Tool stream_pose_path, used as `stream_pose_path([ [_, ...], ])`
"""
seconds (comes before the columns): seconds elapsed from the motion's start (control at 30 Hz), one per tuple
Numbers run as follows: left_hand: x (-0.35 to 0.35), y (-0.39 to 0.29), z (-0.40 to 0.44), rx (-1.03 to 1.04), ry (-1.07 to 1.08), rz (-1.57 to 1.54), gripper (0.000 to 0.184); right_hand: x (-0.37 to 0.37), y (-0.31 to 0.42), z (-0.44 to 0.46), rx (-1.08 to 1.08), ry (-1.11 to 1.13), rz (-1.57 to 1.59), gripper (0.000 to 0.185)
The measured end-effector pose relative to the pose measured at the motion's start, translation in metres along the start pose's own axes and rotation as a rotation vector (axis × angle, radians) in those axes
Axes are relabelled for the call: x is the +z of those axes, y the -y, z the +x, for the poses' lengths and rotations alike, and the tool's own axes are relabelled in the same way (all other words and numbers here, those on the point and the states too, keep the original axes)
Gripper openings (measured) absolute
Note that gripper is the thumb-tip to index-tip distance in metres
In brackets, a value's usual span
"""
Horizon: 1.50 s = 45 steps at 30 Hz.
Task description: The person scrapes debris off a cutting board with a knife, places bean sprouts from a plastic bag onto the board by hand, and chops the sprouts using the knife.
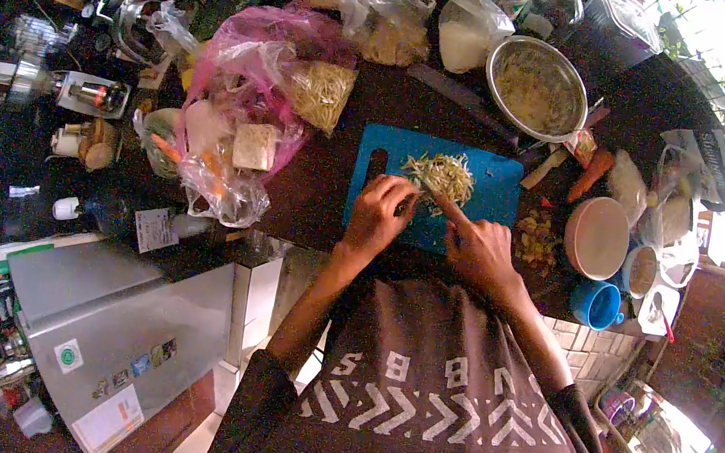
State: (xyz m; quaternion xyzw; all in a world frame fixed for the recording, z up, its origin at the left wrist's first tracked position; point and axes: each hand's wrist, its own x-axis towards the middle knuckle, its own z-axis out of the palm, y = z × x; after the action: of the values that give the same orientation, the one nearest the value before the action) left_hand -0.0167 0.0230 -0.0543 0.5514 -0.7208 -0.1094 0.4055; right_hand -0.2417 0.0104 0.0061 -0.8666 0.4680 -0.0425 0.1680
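Note:
Pale bean sprouts [447, 175] lie in a heap on a blue cutting board [497, 202]. At the near left side of the heap, my left hand [382, 214] is curled, its fingers closed on a few sprouts. My right hand [479, 248] is closed at the near right side, index finger stretched toward the heap. It seems to grip a small knife, with a bit of greyish blade showing between the hands; the handle is hidden in the palm. Both hands are over the board, close together.
A metal bowl [538, 87] of food stands behind the board. Leftward are a pink plastic bag [249, 41], a bag of sprouts [322, 95] and a white block [255, 146]. On the right are a carrot [591, 175], a pink bowl [596, 238] and a blue cup [594, 305].

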Motion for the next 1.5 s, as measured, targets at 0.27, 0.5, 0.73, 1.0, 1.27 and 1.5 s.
stream_pose_path([
  [0.27,-0.004,-0.012,0.0,-0.049,-0.042,0.009,0.024,-0.014,0.004,-0.018,0.032,-0.037,0.026,0.066],
  [0.5,0.001,-0.006,-0.007,-0.058,0.005,0.04,0.019,0.009,-0.004,-0.019,-0.011,-0.005,0.042,0.067],
  [0.73,0.006,-0.007,-0.006,-0.08,-0.044,0.003,0.017,0.026,-0.003,-0.01,-0.062,-0.014,-0.068,0.075],
  [1.0,0.0,-0.002,-0.005,-0.04,-0.035,-0.022,0.017,0.021,0.003,0.0,-0.07,-0.051,0.001,0.07],
  [1.27,-0.008,-0.005,-0.003,0.044,-0.047,-0.065,0.019,-0.018,0.003,-0.019,0.025,0.033,0.027,0.066],
  [1.5,-0.018,-0.024,-0.009,-0.163,0.022,0.09,0.024,-0.005,-0.003,-0.026,-0.009,-0.017,0.087,0.066],
])
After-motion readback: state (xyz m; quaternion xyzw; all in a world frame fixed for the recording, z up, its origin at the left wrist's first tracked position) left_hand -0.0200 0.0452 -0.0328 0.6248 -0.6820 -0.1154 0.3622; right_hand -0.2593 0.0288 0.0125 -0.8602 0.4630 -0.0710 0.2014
